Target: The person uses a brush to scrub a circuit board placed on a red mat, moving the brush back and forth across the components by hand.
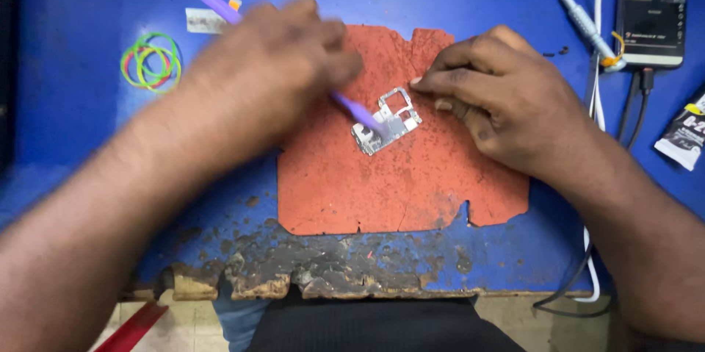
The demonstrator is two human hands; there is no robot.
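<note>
A small silver metal frame piece [389, 121] lies on a worn red mat [411, 190] in the middle of the blue worktop. My left hand [272, 65], blurred by motion, grips a purple stick-like tool [354, 108] whose tip rests on the metal piece; the tool's other end sticks out past my knuckles at the upper left. My right hand [499, 95] rests on the mat just right of the piece, its fingertips together at the piece's upper right edge.
Coloured rubber bands [150, 62] lie at the far left. A screwdriver [584, 21], a phone [652, 10] with a lit screen, cables [595, 102] and a small packet [687, 135] sit at the right. The worktop's front edge [330, 282] is chipped and burnt.
</note>
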